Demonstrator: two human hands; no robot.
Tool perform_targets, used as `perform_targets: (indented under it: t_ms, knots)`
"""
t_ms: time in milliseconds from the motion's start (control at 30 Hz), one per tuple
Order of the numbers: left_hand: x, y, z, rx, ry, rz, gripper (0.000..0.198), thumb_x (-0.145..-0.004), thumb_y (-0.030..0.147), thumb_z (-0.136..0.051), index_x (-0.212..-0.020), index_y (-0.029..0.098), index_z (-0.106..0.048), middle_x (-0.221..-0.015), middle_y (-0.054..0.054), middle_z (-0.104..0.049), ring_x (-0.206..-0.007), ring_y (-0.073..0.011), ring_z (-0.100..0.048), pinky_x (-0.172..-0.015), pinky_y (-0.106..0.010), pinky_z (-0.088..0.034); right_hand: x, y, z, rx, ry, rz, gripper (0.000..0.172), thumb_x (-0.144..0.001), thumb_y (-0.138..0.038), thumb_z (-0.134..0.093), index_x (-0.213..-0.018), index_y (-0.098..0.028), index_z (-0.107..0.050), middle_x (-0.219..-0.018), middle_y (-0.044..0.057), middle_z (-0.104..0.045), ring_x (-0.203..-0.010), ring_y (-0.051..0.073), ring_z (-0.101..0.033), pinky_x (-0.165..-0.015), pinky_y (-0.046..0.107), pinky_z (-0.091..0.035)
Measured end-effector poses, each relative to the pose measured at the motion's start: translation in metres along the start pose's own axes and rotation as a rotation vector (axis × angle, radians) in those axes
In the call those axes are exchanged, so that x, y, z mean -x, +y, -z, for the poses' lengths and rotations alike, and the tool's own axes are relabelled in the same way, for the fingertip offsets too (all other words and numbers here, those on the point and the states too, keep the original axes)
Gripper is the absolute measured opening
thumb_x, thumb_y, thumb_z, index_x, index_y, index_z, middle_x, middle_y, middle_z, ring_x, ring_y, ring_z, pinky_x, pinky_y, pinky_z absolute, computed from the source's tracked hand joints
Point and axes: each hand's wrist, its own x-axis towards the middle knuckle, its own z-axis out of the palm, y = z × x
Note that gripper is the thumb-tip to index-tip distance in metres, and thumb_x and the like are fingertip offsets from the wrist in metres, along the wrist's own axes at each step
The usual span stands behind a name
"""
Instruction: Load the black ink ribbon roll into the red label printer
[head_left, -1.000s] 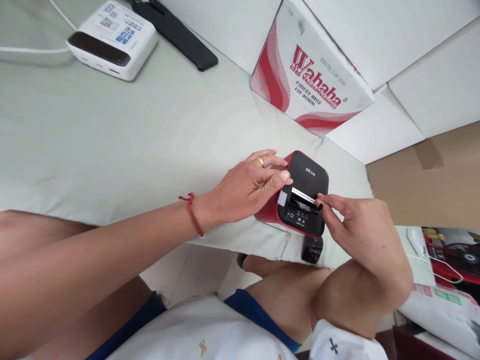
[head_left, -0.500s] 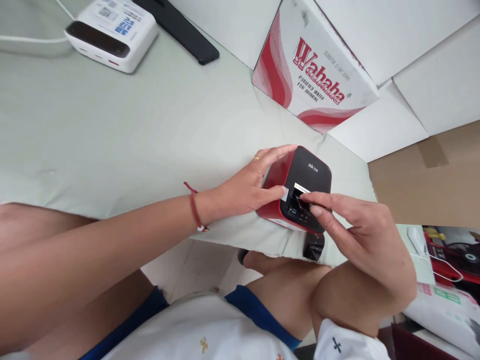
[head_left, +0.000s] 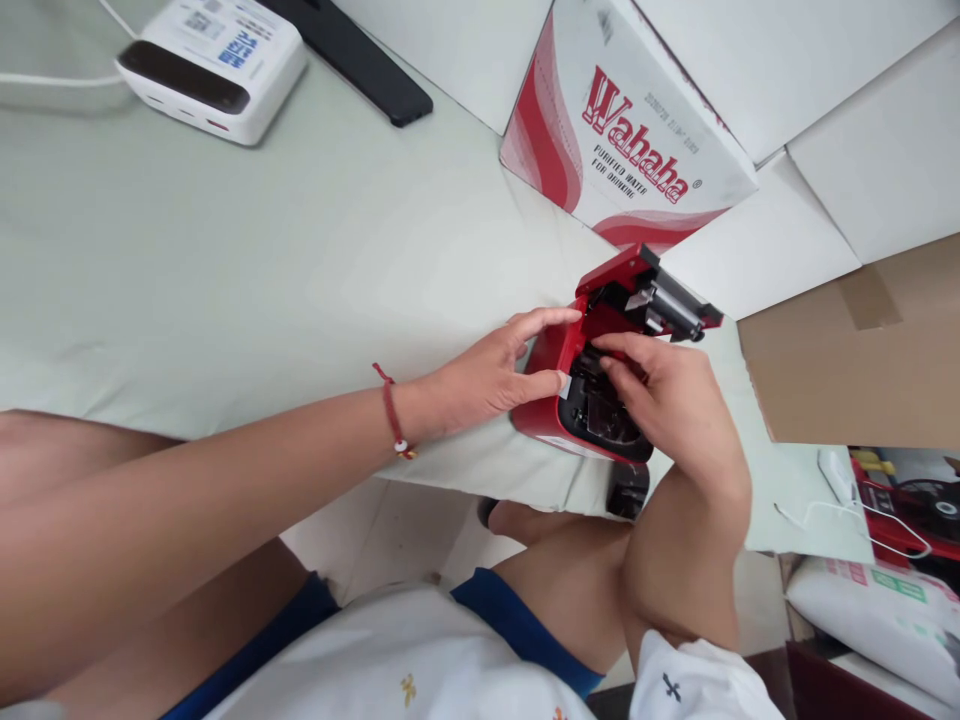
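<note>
A small red and black label printer (head_left: 536,415) stands near the table's front edge, its hinged lid (head_left: 619,270) raised toward the back. A roller (head_left: 673,308) shows on the lid's underside. My left hand (head_left: 487,380) braces the printer's left side, thumb on the near rim and fingers toward the hinge. Inside the dark compartment (head_left: 600,410), the fingertips of my right hand (head_left: 667,395) are pinched close together. What they hold, if anything, is hidden. A small black object (head_left: 628,490) lies just in front of the printer.
A Wahaha water carton (head_left: 637,130) stands behind the printer, beside white boxes and a brown cardboard box (head_left: 832,360). At the back left are a white device (head_left: 217,70) with cables and a long black bar (head_left: 367,70). A white cable (head_left: 832,505) lies at right.
The printer's lid was shut with my right fingers at its front latch; now it stands raised. My right hand has moved back and left into the compartment. My left hand stays at the side.
</note>
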Motion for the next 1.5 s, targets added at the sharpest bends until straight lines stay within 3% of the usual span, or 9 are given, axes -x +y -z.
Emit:
perform_targets:
  t_ms: [100,267,433,600,800,1033,1167,1500]
  knots:
    - [0.001,0.002,-0.001,-0.024,0.014,0.026,0.062,-0.091,0.025,-0.073,-0.152,0.031,-0.062,-0.172,-0.007,-0.052,-0.160,-0.0291,-0.050,-0.138,-0.051,-0.037,-0.013,0.007,-0.008,0.127,-0.114,-0.088,0.042,-0.102,-0.027,-0.058,-0.139,-0.025,-0.077,-0.123,0.008,-0.084,-0.106,0.029,-0.078,-0.093,0.041,-0.056]
    - [0.002,0.003,-0.004,-0.056,0.041,0.040,0.055,-0.091,0.026,-0.070,-0.146,0.027,-0.065,-0.157,-0.009,-0.063,-0.145,-0.0296,-0.060,-0.131,-0.055,-0.045,-0.019,0.009,-0.008,0.210,-0.147,-0.146,0.045,-0.102,-0.029,-0.060,-0.144,-0.029,-0.074,-0.134,0.006,-0.081,-0.118,0.030,-0.075,-0.099,0.041,-0.052]
    - [0.002,0.001,-0.006,-0.076,0.061,-0.003,0.051,-0.090,0.026,-0.070,-0.141,0.029,-0.068,-0.153,-0.008,-0.063,-0.145,-0.0289,-0.059,-0.132,-0.054,-0.043,-0.020,0.010,-0.009,0.320,-0.162,-0.154,0.041,-0.101,-0.030,-0.062,-0.138,-0.026,-0.078,-0.130,0.010,-0.077,-0.112,0.031,-0.072,-0.090,0.041,-0.051]
    - [0.001,0.000,-0.005,-0.099,0.063,-0.004,0.051,-0.090,0.027,-0.069,-0.141,0.027,-0.068,-0.152,-0.009,-0.062,-0.146,-0.0294,-0.058,-0.131,-0.053,-0.045,-0.018,0.011,-0.009,0.255,-0.129,-0.115,0.034,-0.102,-0.026,-0.061,-0.130,-0.021,-0.080,-0.135,0.010,-0.075,-0.120,0.030,-0.071,-0.099,0.040,-0.051]
    - [0.003,0.002,-0.006,-0.102,0.055,0.040,0.050,-0.091,0.028,-0.068,-0.142,0.030,-0.067,-0.149,-0.007,-0.064,-0.132,-0.0272,-0.066,-0.121,-0.052,-0.053,-0.020,0.004,-0.004,0.339,-0.250,-0.174,0.046,-0.103,-0.028,-0.060,-0.147,-0.030,-0.072,-0.132,0.005,-0.080,-0.112,0.030,-0.073,-0.090,0.040,-0.048]
    - [0.003,0.001,-0.007,-0.112,0.068,0.012,0.050,-0.091,0.027,-0.068,-0.142,0.030,-0.067,-0.148,-0.008,-0.063,-0.133,-0.0270,-0.065,-0.123,-0.052,-0.052,-0.021,0.005,-0.006,0.363,-0.206,-0.165,0.037,-0.104,-0.032,-0.061,-0.138,-0.023,-0.075,-0.132,0.009,-0.077,-0.114,0.031,-0.073,-0.089,0.040,-0.047]
    - [0.003,0.000,-0.007,-0.123,0.065,0.006,0.050,-0.092,0.027,-0.067,-0.142,0.029,-0.067,-0.145,-0.008,-0.062,-0.134,-0.0267,-0.064,-0.124,-0.052,-0.051,-0.021,0.002,-0.006,0.375,-0.238,-0.215,0.037,-0.106,-0.033,-0.059,-0.139,-0.024,-0.072,-0.124,0.008,-0.082,-0.112,0.032,-0.074,-0.087,0.040,-0.046]
    - [0.003,-0.001,-0.006,-0.118,0.068,-0.015,0.050,-0.092,0.026,-0.066,-0.142,0.029,-0.067,-0.146,-0.008,-0.061,-0.137,-0.0256,-0.063,-0.129,-0.051,-0.047,-0.021,0.000,-0.005,0.351,-0.229,-0.220,0.037,-0.106,-0.032,-0.058,-0.140,-0.026,-0.073,-0.127,0.008,-0.081,-0.114,0.032,-0.074,-0.086,0.040,-0.045]
